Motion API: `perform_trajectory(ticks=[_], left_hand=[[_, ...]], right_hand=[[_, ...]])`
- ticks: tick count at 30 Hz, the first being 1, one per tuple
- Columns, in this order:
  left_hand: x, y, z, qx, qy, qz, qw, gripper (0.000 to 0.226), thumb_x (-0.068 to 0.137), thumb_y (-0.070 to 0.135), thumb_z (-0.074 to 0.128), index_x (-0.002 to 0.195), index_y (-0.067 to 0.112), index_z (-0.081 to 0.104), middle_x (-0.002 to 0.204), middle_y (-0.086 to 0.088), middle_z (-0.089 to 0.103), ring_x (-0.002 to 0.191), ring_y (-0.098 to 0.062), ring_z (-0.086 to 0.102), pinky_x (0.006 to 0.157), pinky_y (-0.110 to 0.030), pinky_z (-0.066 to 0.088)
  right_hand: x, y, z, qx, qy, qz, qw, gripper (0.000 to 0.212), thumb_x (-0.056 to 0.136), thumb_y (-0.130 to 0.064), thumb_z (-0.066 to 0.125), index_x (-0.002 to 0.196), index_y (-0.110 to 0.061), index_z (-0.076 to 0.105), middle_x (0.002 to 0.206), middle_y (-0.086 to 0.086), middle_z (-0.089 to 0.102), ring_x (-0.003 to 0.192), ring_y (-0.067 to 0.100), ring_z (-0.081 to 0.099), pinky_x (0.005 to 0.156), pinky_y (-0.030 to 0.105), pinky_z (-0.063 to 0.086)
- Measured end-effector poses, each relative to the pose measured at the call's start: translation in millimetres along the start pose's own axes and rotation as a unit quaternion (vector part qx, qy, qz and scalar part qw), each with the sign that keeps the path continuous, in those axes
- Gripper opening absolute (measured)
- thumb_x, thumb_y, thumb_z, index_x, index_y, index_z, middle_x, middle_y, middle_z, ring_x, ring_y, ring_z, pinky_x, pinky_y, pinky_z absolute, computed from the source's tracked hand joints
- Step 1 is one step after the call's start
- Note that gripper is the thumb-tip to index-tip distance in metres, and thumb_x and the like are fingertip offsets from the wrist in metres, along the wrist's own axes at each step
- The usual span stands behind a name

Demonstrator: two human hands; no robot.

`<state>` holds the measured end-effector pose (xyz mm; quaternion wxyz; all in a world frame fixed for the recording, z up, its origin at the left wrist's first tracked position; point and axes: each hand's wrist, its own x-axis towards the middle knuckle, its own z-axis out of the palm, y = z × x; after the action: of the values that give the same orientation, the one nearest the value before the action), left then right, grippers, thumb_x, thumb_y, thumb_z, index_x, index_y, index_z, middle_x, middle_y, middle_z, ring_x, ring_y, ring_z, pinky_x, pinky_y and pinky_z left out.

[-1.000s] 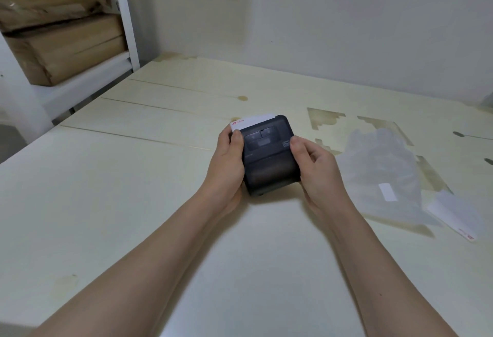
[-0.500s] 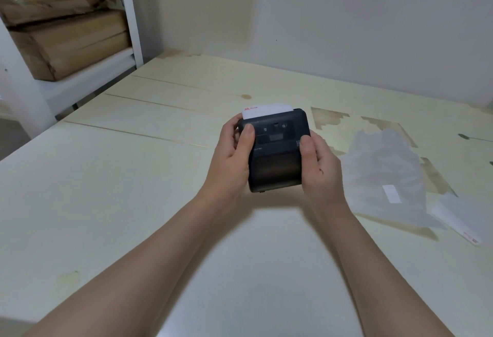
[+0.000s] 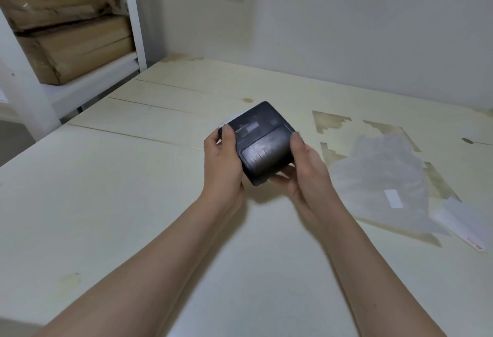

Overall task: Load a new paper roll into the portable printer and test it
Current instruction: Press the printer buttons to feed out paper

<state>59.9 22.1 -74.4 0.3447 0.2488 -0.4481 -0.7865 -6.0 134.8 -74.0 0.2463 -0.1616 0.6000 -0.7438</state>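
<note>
The small black portable printer (image 3: pixel 262 144) is lifted above the pale wooden table (image 3: pixel 133 203), with its lid shut and its body turned anticlockwise and tilted. A white strip of paper (image 3: pixel 226 121) sticks out at its far left edge. My left hand (image 3: pixel 222 162) grips the printer's left side, thumb on top. My right hand (image 3: pixel 306 168) holds the right side and cups the underside.
A crumpled clear plastic wrapper (image 3: pixel 384 176) lies on the table to the right, with a white paper slip (image 3: pixel 464 222) beside it. A white shelf rack (image 3: pixel 130 16) with cardboard boxes (image 3: pixel 72 48) stands at the far left. A wall runs behind the table.
The printer has been raised off the table and rotated anticlockwise, its far end swinging left. My right hand has slid under it.
</note>
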Motion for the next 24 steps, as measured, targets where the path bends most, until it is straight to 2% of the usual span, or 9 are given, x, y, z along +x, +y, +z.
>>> perform_trajectory(ticks=[2,4,7,10,14,17,20,22,24], left_hand=[[6,1,-3,-0.042,0.012,-0.026,0.999,0.048,0.099,0.038,0.05,0.137,0.009,0.046,0.133,-0.012,0.062,0.121,-0.026,0.062,0.101,-0.04,0.052],[9,3,-6,-0.076,0.004,-0.054,0.996,0.046,0.1,0.029,0.054,0.14,0.01,0.041,0.129,-0.009,0.063,0.114,-0.025,0.065,0.098,-0.04,0.053],[14,6,-8,-0.088,-0.022,-0.076,0.993,0.068,0.091,0.034,0.064,0.148,0.015,0.031,0.121,-0.003,0.061,0.105,-0.019,0.065,0.096,-0.039,0.054],[16,8,-9,-0.034,-0.075,-0.097,0.992,0.093,0.07,0.056,0.072,0.15,0.033,0.031,0.143,-0.002,0.054,0.123,-0.022,0.06,0.096,-0.043,0.054],[17,5,-12,0.063,-0.175,-0.077,0.98,0.067,0.09,0.035,0.067,0.147,0.043,0.033,0.128,0.008,0.065,0.109,-0.012,0.068,0.093,-0.04,0.056],[10,4,-9,0.087,-0.21,-0.064,0.972,0.047,0.096,0.026,0.061,0.14,0.038,0.05,0.109,0.012,0.075,0.094,-0.009,0.071,0.088,-0.038,0.056],[3,0,-4,0.06,-0.205,-0.075,0.974,0.036,0.101,0.023,0.051,0.137,0.025,0.057,0.124,0.004,0.071,0.105,-0.012,0.068,0.088,-0.034,0.055],[2,-2,-5,0.063,-0.211,-0.067,0.973,0.038,0.102,0.021,0.049,0.14,0.023,0.054,0.132,-0.001,0.067,0.115,-0.017,0.066,0.091,-0.032,0.054],[3,-2,-7,0.083,-0.228,-0.06,0.968,0.042,0.1,0.018,0.054,0.142,0.026,0.051,0.129,0.0,0.068,0.112,-0.018,0.068,0.091,-0.036,0.055]], right_hand=[[-4,6,6,0.039,-0.05,0.045,0.997,0.065,0.09,-0.034,0.067,0.141,-0.006,0.038,0.13,0.022,0.063,0.112,0.032,0.069,0.091,0.056,0.055],[-5,7,10,0.044,-0.063,0.045,0.996,0.049,0.097,-0.016,0.059,0.14,-0.005,0.04,0.13,0.025,0.062,0.107,0.031,0.07,0.089,0.054,0.057],[-2,-1,7,0.07,-0.027,0.011,0.997,0.04,0.102,-0.017,0.05,0.14,-0.005,0.045,0.13,0.022,0.063,0.115,0.035,0.066,0.093,0.054,0.055],[0,-9,-3,0.082,0.052,-0.029,0.995,0.025,0.103,-0.026,0.046,0.117,-0.009,0.058,0.112,0.011,0.07,0.106,0.029,0.068,0.09,0.052,0.057],[0,-18,-13,0.042,0.128,-0.053,0.989,0.034,0.103,-0.041,0.041,0.099,-0.013,0.06,0.099,0.009,0.07,0.095,0.023,0.069,0.08,0.04,0.06],[1,-20,-18,0.051,0.142,-0.048,0.987,0.044,0.101,-0.05,0.04,0.106,-0.011,0.061,0.109,0.012,0.071,0.102,0.025,0.07,0.086,0.038,0.059],[2,-21,-21,0.07,0.109,-0.036,0.991,0.05,0.1,-0.047,0.045,0.125,-0.006,0.059,0.126,0.022,0.067,0.116,0.032,0.066,0.099,0.043,0.054],[1,-20,-19,0.061,0.087,-0.033,0.994,0.044,0.101,-0.037,0.05,0.127,-0.004,0.06,0.125,0.02,0.068,0.113,0.029,0.068,0.098,0.042,0.054],[2,-19,-19,0.06,0.1,-0.037,0.993,0.044,0.1,-0.032,0.053,0.131,-0.001,0.056,0.127,0.022,0.066,0.103,0.027,0.07,0.099,0.048,0.051]])
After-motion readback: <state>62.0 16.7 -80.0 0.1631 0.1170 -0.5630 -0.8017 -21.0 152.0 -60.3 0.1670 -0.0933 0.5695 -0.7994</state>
